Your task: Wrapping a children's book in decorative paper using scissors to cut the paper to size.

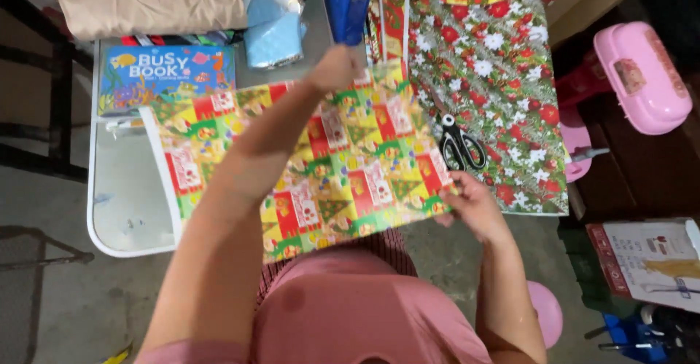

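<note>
Item: patchwork gift sheet [350, 167], spread flat over the table [120, 211], its near edge overhanging toward our lap.

Hands: our left hand [337, 69] pins the far edge, fingers closed on the paper; our right hand [470, 207] pinches the near right corner.

Progress, as we judge it: sheet laid out, nothing yet wrapped; the book [166, 76] lies unwrapped just behind it.

Edges and room: scissors [461, 145] rest on the floral sheet [503, 65] to the right; bare table shows only at left.
</note>
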